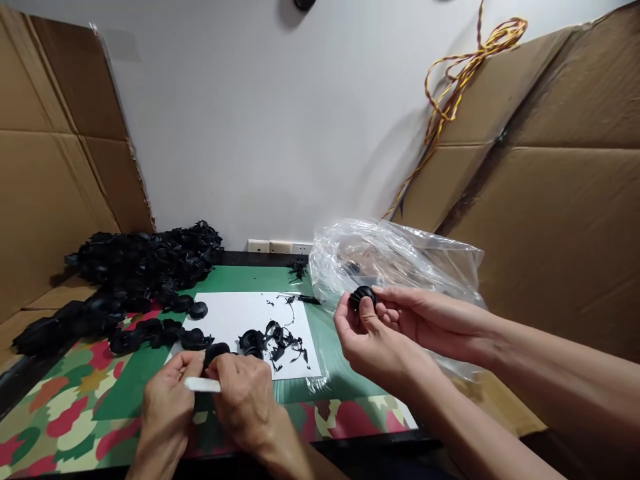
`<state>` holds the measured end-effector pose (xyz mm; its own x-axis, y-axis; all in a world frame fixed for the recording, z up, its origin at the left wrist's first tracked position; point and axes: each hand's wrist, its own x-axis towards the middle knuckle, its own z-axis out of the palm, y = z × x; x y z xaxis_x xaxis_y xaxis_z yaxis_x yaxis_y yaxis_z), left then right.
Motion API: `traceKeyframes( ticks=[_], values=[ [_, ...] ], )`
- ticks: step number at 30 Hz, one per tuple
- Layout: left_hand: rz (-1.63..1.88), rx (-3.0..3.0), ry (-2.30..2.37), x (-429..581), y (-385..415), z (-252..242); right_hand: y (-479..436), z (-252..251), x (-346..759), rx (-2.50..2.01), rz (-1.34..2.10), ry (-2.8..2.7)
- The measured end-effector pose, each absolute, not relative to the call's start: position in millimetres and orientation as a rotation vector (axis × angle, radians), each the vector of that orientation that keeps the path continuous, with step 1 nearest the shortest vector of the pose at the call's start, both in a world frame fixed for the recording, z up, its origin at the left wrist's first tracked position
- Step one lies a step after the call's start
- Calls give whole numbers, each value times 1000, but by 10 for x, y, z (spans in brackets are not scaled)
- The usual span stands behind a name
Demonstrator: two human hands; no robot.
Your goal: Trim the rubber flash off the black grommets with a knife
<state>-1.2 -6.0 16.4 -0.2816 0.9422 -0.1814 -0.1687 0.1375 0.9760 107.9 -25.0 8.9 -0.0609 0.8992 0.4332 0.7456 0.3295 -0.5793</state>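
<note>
Low in the view, my left hand pinches the edge of a round black rubber-like part. My right hand is closed beside it, gripping a white-handled tool; the tool's working end is hidden by my fingers. The two hands are close together over the white sheet's front left edge. Just beyond my right hand, another round black part lies on the white paper sheet. Thin black trimmings are scattered to its right.
A co-worker's hands reach in from the right, holding a ribbed black part. A large heap of black parts fills the back left. Behind the co-worker's hands lies a clear plastic bag. A black pen-like tool rests near the bag.
</note>
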Motion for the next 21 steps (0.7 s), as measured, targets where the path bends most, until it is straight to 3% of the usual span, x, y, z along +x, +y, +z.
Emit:
traceKeyframes(
  ticks=[3,9,15,21],
  values=[
    [1300,766,1240,-25,-100,255,-249,52,1094,-1364,183,-1907],
    [1121,719,953,-20,-254,289,-422,117,1215,-1122,587,-1710],
    [1421,652,932,-82,-239,147,-488,49,1296,-1218,771,-1311],
    [1408,584,881,-135,-269,142,-488,-25,1358,-1200,994,-1101]
  ],
)
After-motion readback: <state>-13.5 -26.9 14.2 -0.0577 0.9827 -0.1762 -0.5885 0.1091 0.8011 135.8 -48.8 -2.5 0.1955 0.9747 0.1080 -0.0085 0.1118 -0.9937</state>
